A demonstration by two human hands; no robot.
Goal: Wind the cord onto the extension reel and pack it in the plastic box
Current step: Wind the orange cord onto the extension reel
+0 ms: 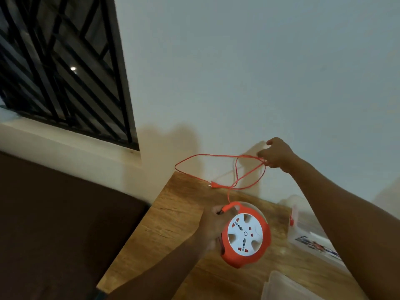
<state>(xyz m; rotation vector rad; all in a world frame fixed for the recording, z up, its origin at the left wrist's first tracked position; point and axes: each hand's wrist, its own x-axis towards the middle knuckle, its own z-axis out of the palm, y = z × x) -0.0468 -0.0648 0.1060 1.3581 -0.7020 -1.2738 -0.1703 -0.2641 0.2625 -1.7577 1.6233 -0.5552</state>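
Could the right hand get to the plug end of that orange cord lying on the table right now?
Probably not without letting go first. The right hand is raised, pinching loops of the cord. The plug lies bare on the wooden table, nothing covering it, so the path looks free.

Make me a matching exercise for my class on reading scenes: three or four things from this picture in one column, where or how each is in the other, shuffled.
Things:
1. reel
2. cord
3. plug
4. box

States:
A. hangs in loose loops from the raised right hand
B. stands on the table to the right, clear plastic
C. gripped by the left hand above the table
D. dangles at the cord's end, over the table's far edge

Pairs: 1-C, 2-A, 3-D, 4-B
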